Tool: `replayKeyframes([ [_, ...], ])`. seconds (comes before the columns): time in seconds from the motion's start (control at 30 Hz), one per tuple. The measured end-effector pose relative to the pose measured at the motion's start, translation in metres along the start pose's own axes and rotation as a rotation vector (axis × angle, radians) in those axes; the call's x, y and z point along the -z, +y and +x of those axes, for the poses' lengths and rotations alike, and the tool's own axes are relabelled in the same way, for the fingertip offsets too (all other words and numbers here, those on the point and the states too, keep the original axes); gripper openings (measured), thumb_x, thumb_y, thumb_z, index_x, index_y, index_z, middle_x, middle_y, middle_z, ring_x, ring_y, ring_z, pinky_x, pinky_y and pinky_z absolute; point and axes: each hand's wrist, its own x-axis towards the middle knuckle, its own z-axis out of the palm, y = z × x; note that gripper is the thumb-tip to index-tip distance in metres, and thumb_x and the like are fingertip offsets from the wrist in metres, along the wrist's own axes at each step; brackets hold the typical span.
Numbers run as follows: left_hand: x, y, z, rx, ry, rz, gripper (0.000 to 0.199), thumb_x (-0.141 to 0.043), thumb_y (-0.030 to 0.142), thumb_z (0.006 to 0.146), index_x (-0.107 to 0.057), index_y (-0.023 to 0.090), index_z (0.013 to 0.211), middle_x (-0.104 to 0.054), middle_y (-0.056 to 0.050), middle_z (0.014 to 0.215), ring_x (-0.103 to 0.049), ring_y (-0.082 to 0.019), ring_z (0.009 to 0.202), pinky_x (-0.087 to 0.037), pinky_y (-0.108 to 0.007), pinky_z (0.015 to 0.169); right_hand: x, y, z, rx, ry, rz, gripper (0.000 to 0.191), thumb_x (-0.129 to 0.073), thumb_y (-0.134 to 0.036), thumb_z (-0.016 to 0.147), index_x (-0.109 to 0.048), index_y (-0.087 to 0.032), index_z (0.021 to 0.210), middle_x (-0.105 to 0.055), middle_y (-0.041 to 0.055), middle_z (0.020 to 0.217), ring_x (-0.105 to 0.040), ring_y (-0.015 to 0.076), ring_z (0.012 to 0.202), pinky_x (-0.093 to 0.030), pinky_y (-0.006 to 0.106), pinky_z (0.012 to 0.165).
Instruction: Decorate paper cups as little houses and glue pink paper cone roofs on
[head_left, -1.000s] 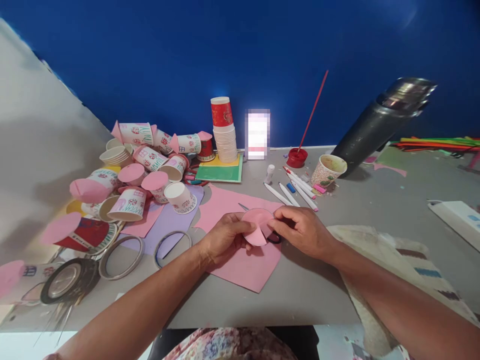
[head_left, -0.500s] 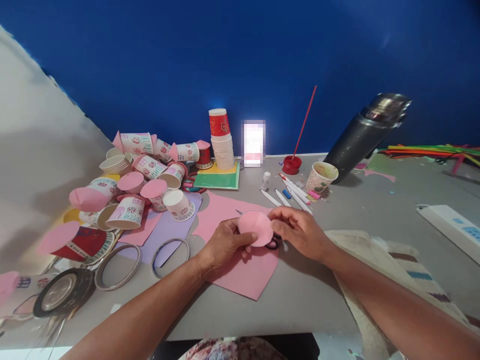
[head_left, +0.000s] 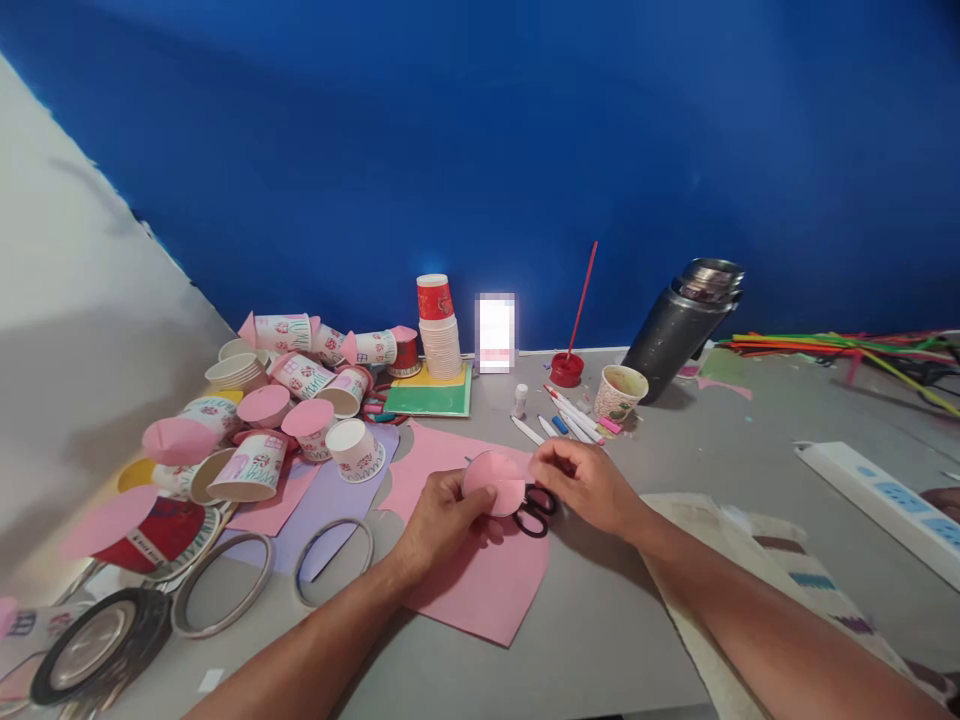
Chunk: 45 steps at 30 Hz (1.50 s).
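Observation:
A round pink paper piece [head_left: 496,480] with a line running to its middle is held in my left hand [head_left: 450,512], thumb on top and fingers beneath. My right hand [head_left: 577,480] is closed beside the circle's right edge, its fingertips pressed together; whatever they may hold is too small to make out. Black-handled scissors [head_left: 534,512] lie between the hands, partly hidden under the circle. Below them a larger pink sheet [head_left: 480,590] with curved cut-outs rests on the grey table [head_left: 600,610].
Decorated paper cups [head_left: 247,465] with pink tops crowd the left, near tape rings [head_left: 225,585]. Behind stand stacked cups [head_left: 440,345], markers [head_left: 574,415], a red pot [head_left: 567,370], a paper cup [head_left: 620,394] and a black flask [head_left: 679,330]. A cloth [head_left: 697,560] and power strip [head_left: 885,505] are right.
The view has shifted, so the table items sit lower. My right hand has moved slightly away from the circle's right edge, and more of the scissors' handles shows.

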Motion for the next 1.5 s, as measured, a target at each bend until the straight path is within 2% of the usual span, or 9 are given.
replayKeyframes([
  [0.1, 0.002, 0.001, 0.004, 0.053, 0.052, -0.130, 0.029, -0.072, 0.036, 0.081, -0.073, 0.007, 0.079, -0.073, -0.015, 0.064, -0.066, -0.020, 0.054, -0.047, -0.028, 0.052, 0.015, 0.001, 0.019, -0.024, 0.176, -0.011, 0.029, -0.060, -0.043, 0.087, -0.060, -0.021, 0.068, -0.065, -0.0008, 0.064, -0.050, 0.0122, 0.054, -0.039, 0.026, 0.055],
  [0.27, 0.006, 0.002, 0.009, 0.083, 0.072, -0.264, 0.030, -0.076, 0.033, 0.075, -0.073, 0.005, 0.085, -0.077, -0.021, 0.076, -0.071, -0.023, 0.059, -0.050, -0.028, 0.051, 0.040, -0.008, 0.053, -0.056, 0.239, 0.029, 0.022, -0.065, -0.038, 0.079, -0.065, -0.020, 0.067, -0.067, 0.0003, 0.063, -0.050, 0.0114, 0.049, -0.039, 0.026, 0.050],
  [0.5, 0.006, 0.004, 0.009, 0.077, 0.056, -0.274, 0.031, -0.078, 0.032, 0.075, -0.072, 0.004, 0.089, -0.077, -0.020, 0.078, -0.070, -0.021, 0.059, -0.051, -0.027, 0.052, 0.048, -0.006, 0.088, -0.077, 0.380, 0.126, 0.028, -0.062, -0.047, 0.082, -0.063, -0.020, 0.075, -0.071, 0.0040, 0.073, -0.050, 0.0098, 0.050, -0.040, 0.024, 0.048],
  [0.77, 0.008, 0.007, 0.010, 0.081, 0.026, -0.254, 0.030, -0.076, 0.031, 0.079, -0.074, 0.003, 0.090, -0.078, -0.021, 0.082, -0.070, -0.021, 0.061, -0.053, -0.030, 0.059, 0.093, -0.004, 0.019, -0.078, 0.237, -0.101, 0.036, -0.068, -0.046, 0.084, -0.063, -0.019, 0.062, -0.068, 0.0010, 0.061, -0.052, 0.0104, 0.051, -0.039, 0.025, 0.054],
  [0.9, 0.004, 0.007, 0.008, 0.095, 0.023, -0.252, 0.028, -0.077, 0.030, 0.079, -0.074, 0.004, 0.087, -0.077, -0.019, 0.076, -0.070, -0.021, 0.061, -0.053, -0.030, 0.060, 0.071, 0.014, -0.002, -0.035, 0.407, -0.185, 0.042, -0.056, -0.049, 0.092, -0.060, -0.021, 0.062, -0.065, 0.0012, 0.058, -0.055, 0.0137, 0.054, -0.042, 0.027, 0.058],
  [1.03, 0.002, 0.009, 0.007, 0.086, 0.034, -0.313, 0.027, -0.081, 0.029, 0.076, -0.074, 0.006, 0.087, -0.078, -0.018, 0.079, -0.072, -0.023, 0.067, -0.052, -0.029, 0.060, 0.039, 0.026, 0.019, -0.008, 0.500, -0.165, 0.043, -0.048, -0.050, 0.096, -0.057, -0.022, 0.064, -0.069, 0.0036, 0.064, -0.061, 0.0160, 0.061, -0.047, 0.029, 0.066],
  [1.27, 0.009, 0.011, 0.007, 0.071, 0.054, -0.265, 0.027, -0.078, 0.033, 0.078, -0.070, 0.008, 0.085, -0.076, -0.015, 0.073, -0.070, -0.023, 0.057, -0.057, -0.036, 0.063, 0.022, 0.024, 0.046, -0.014, 0.440, -0.163, 0.039, -0.048, -0.044, 0.096, -0.060, -0.021, 0.068, -0.070, 0.0031, 0.066, -0.063, 0.0164, 0.063, -0.048, 0.028, 0.066],
  [1.37, 0.009, 0.012, 0.007, 0.074, 0.067, -0.310, 0.025, -0.077, 0.030, 0.076, -0.067, 0.009, 0.086, -0.078, -0.017, 0.078, -0.072, -0.024, 0.058, -0.057, -0.035, 0.060, 0.027, 0.018, 0.055, -0.061, 0.384, -0.209, 0.018, -0.062, -0.037, 0.088, -0.067, -0.020, 0.086, -0.073, 0.0016, 0.076, -0.064, 0.0167, 0.069, -0.047, 0.028, 0.068],
  [1.5, 0.009, 0.013, 0.008, 0.094, 0.119, -0.371, 0.021, -0.074, 0.029, 0.077, -0.060, 0.014, 0.080, -0.079, -0.019, 0.085, -0.078, -0.029, 0.071, -0.060, -0.036, 0.063, 0.026, 0.013, 0.080, -0.122, 0.300, -0.287, 0.040, -0.079, -0.033, 0.075, -0.067, -0.019, 0.111, -0.074, 0.0025, 0.081, -0.066, 0.0194, 0.073, -0.042, 0.029, 0.065],
])
